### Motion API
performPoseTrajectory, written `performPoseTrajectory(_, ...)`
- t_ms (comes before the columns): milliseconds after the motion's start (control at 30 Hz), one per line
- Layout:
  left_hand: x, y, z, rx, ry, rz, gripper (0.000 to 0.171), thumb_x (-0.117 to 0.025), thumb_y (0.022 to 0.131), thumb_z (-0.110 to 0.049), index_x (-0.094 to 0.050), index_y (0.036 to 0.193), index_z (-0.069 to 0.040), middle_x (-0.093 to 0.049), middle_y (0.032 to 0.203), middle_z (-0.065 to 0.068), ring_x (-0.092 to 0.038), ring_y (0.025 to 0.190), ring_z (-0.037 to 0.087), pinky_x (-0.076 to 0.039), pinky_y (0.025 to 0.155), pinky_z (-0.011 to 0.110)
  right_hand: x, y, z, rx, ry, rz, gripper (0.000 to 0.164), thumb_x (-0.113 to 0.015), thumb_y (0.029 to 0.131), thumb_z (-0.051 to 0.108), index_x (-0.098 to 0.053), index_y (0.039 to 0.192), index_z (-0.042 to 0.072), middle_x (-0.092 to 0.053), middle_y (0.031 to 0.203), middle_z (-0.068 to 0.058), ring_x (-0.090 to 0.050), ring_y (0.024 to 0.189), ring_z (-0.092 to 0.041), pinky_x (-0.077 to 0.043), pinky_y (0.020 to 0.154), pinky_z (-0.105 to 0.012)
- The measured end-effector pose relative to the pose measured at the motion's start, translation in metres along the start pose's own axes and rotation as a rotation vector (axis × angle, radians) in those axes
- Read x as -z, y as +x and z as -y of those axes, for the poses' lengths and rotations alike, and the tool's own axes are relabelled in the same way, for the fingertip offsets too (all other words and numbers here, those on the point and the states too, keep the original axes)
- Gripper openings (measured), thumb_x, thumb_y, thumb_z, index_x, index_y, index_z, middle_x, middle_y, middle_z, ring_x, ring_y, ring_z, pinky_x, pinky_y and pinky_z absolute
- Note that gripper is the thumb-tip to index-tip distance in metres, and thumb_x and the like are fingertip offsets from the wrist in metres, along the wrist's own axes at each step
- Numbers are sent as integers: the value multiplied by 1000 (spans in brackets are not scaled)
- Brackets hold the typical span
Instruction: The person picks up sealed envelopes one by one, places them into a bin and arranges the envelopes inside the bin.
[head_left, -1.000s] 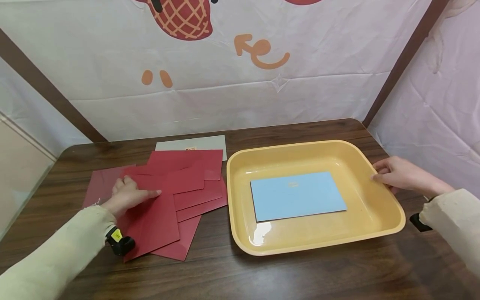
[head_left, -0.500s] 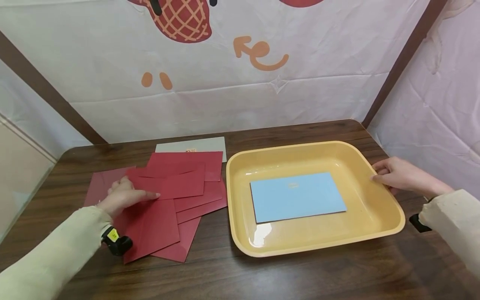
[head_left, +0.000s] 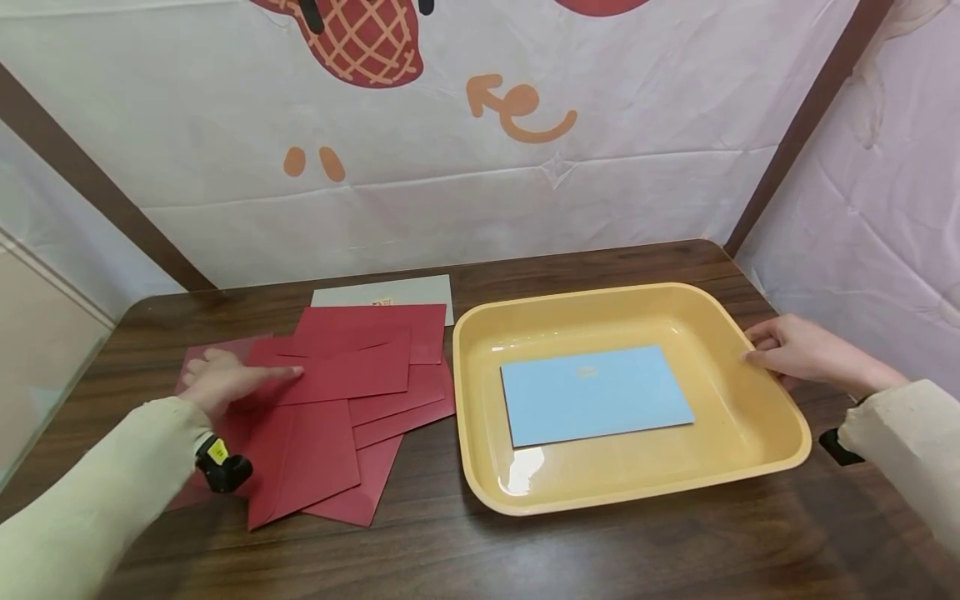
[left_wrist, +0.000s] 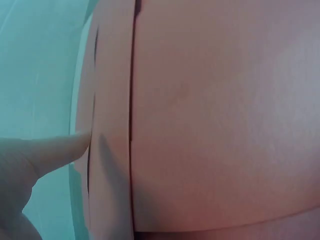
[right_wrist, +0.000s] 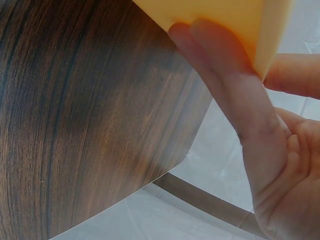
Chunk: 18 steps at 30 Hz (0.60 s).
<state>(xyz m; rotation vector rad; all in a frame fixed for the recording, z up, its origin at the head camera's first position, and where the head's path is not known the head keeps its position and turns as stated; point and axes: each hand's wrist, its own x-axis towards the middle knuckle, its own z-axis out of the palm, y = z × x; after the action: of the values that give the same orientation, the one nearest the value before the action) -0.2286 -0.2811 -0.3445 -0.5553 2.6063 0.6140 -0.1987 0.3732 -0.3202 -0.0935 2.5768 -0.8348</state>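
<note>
My left hand point(head_left: 225, 379) lies over the left side of a spread of overlapping red envelopes point(head_left: 307, 458). Its thumb stretches out straight to the right across the top envelope point(head_left: 348, 375), and the other fingers rest loosely apart from it. In the left wrist view the thumb point(left_wrist: 55, 150) reaches the edges of the stacked envelopes point(left_wrist: 215, 110); the other fingertips are out of sight. My right hand point(head_left: 795, 354) grips the right rim of a yellow tray point(head_left: 780, 417), with fingers on its outer side in the right wrist view. A light blue envelope point(head_left: 596, 396) lies flat inside the tray.
A pale grey envelope point(head_left: 382, 292) with a small orange print sticks out behind the red ones. Everything stands on a dark wooden table point(head_left: 420, 550). A white printed cloth point(head_left: 450, 183) hangs behind the table's far edge.
My left hand has slid left across the red envelopes, uncovering more of the top one. Red shows below the wrist now. The right hand and the tray have stayed put.
</note>
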Motion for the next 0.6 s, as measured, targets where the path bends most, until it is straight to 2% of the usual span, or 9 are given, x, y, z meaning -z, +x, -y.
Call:
performPoseTrajectory(133,-1,3,3,-19,-19,29,124,-65,79,-62,3,132,26,-17,126,47,-22,112,54,-38,91,63,0,1,-1,2,-8,-3,42,-55,94,11,-48,122,-19,-72,90,-10,-68,72,-16,-57,61,-32)
performPoseTrajectory(300,-3,3,0,-8,-20,11,123,-68,78,-58,4,132,27,-21,124,46,-26,111,53,-39,92,60,-1,1,-1,4,-19,-12,42,-55,93,11,-49,122,-19,-72,89,-10,-68,70,-16,-56,60,-32)
performPoseTrajectory(433,-1,2,-1,4,-42,33,125,-67,80,-55,12,134,25,-13,131,49,-21,118,58,-37,95,63,0,1,-1,8,-14,-2,42,-54,94,11,-48,122,-19,-72,90,-11,-69,71,-16,-57,61,-32)
performPoseTrajectory(500,1,1,0,-10,-51,45,120,-65,82,-53,9,136,25,-13,130,48,-20,118,58,-37,95,64,1,0,-1,6,-9,5,43,-54,94,11,-48,123,-20,-72,91,-11,-69,72,-17,-57,61,-32)
performPoseTrajectory(600,4,-1,2,-44,-50,45,99,-61,86,-50,-15,134,23,-29,119,40,-30,111,51,-42,87,57,1,0,0,1,-5,10,43,-54,95,12,-47,124,-20,-72,92,-11,-69,73,-16,-57,62,-32)
